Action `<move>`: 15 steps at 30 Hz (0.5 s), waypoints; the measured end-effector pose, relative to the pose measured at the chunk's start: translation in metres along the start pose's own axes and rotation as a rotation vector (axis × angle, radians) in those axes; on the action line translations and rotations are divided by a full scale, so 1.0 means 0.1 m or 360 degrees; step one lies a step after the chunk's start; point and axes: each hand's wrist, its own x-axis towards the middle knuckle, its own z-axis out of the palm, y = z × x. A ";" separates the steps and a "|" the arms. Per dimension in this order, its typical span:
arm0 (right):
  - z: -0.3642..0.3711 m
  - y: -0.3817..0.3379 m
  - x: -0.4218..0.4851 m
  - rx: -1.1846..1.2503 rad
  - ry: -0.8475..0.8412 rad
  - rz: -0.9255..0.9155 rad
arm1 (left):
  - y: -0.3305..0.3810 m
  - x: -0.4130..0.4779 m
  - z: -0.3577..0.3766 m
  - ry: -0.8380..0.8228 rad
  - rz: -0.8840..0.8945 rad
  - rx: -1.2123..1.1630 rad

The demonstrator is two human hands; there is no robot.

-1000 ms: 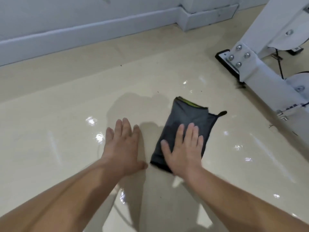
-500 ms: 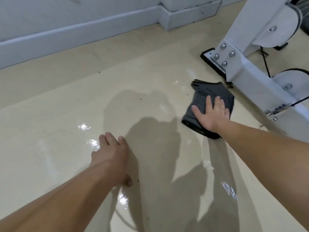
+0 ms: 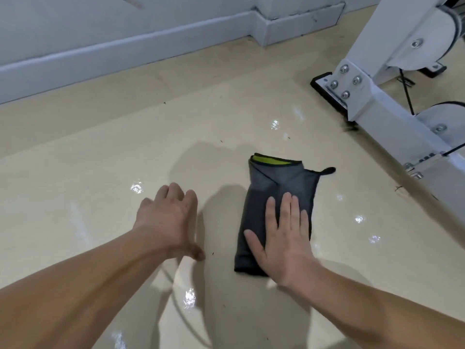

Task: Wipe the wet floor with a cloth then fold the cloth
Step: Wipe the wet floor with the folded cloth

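A dark grey cloth [image 3: 276, 187], folded into a long pad with a yellow-green inner layer and a small black loop at its far end, lies on the glossy beige floor [image 3: 100, 159]. My right hand [image 3: 284, 238] presses flat on the near half of the cloth, fingers spread and pointing away from me. My left hand [image 3: 168, 222] rests palm down on the bare floor to the left of the cloth, apart from it and holding nothing. Wet glints speckle the floor around both hands.
A white metal machine frame [image 3: 377, 114] with bolts, a black foot pad and black cables stands at the right, close to the cloth's far end. A pale wall with a skirting board [image 3: 125, 49] runs along the back.
My right hand has drawn the cloth back from beside the machine's foot toward me and the floor's middle. My left hand has stayed planted on the floor.
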 end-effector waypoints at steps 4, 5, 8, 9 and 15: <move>-0.26 0.31 0.36 -0.0121 -0.0226 -0.0279 | 0.00 0.08 -0.03 -0.0064 -0.0208 0.0122; -0.34 0.38 0.54 -0.0101 -0.0213 -0.0308 | 0.01 0.11 -0.03 -0.0106 -0.0234 0.0051; -0.54 0.55 1.12 0.0027 -0.0189 -0.0197 | 0.04 0.17 -0.02 -0.0201 -0.0233 -0.0050; -0.59 0.58 1.29 0.0053 -0.0170 -0.0116 | 0.05 0.18 -0.01 -0.0203 -0.0243 -0.0040; -0.70 0.46 1.97 0.0092 -0.0075 0.0407 | 0.06 0.22 0.04 -0.0200 -0.0266 -0.0044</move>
